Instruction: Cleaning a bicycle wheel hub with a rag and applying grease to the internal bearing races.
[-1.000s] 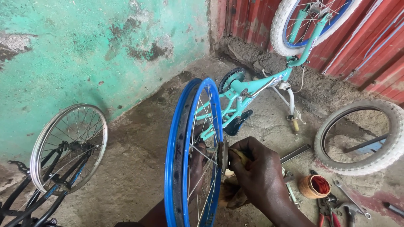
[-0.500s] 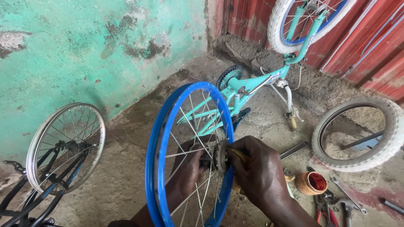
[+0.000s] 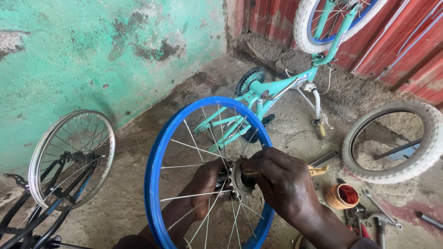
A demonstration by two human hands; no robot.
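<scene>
Wheel has swung from edge-on to nearly face-on since a second ago. Blue-rimmed spoked bicycle wheel [image 3: 159, 161] sits upright between both hands: light, stiff rim, thin springy spokes. Left hand [image 3: 205, 177] clasps the hub behind; right hand [image 3: 281, 180] pinches the toothed steel sprocket [image 3: 238, 179]. Hub is the best hold.

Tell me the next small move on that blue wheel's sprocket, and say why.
Probably steady the hub from behind with the left hand and turn the toothed metal sprocket a little with the right hand. The blue-rimmed spoked wheel stands upright, with only the two hands seen holding it, and the right fingers already sit on the sprocket.
</scene>
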